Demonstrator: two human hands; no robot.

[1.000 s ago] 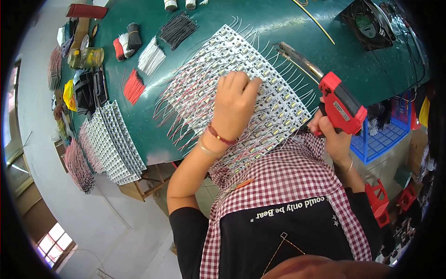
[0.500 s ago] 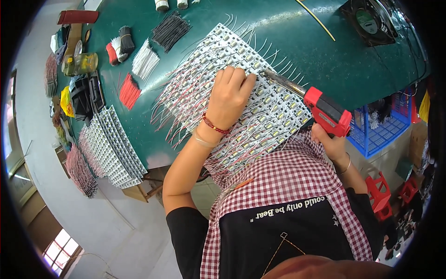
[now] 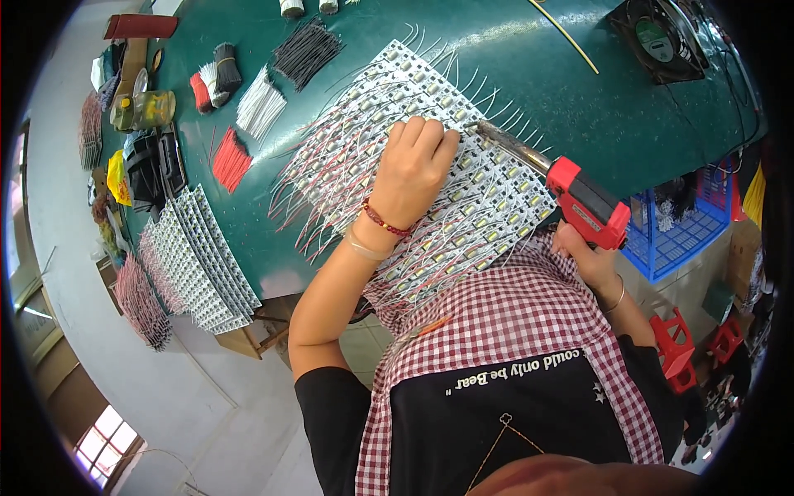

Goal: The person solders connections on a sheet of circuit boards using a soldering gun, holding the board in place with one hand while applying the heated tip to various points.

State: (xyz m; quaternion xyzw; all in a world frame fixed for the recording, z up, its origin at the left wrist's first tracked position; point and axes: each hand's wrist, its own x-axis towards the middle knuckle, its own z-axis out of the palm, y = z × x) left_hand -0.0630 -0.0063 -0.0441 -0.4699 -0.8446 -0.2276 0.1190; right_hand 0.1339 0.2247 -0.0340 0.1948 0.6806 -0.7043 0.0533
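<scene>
A white circuit board panel (image 3: pixel 488 236) with rows of small parts lies slanted on the green table, reaching to my apron. Thin red and white wires fringe it on both sides. My left hand (image 3: pixel 416 161) rests over its middle, fingers bent together and pointing down; what they pinch, if anything, is hidden beneath them. In my right hand (image 3: pixel 589 256) is a red and black soldering gun (image 3: pixel 585 202), gripped by its handle. Its metal barrel points left across the panel, and the tip is just right of my left fingers, at or close above the board.
Bundles of red wires (image 3: pixel 231 159), white wires (image 3: pixel 261 103) and black wires (image 3: pixel 307 54) lie on the table (image 3: pixel 571 107). Stacked finished-looking panels (image 3: pixel 207 264) lean at the left edge. A black fan (image 3: pixel 659 40) stands far right, above a blue plastic crate (image 3: pixel 674 231).
The soldering gun has shifted slightly right and down with my right hand. My left hand stays almost in place, its fingers still bent over the panel.
</scene>
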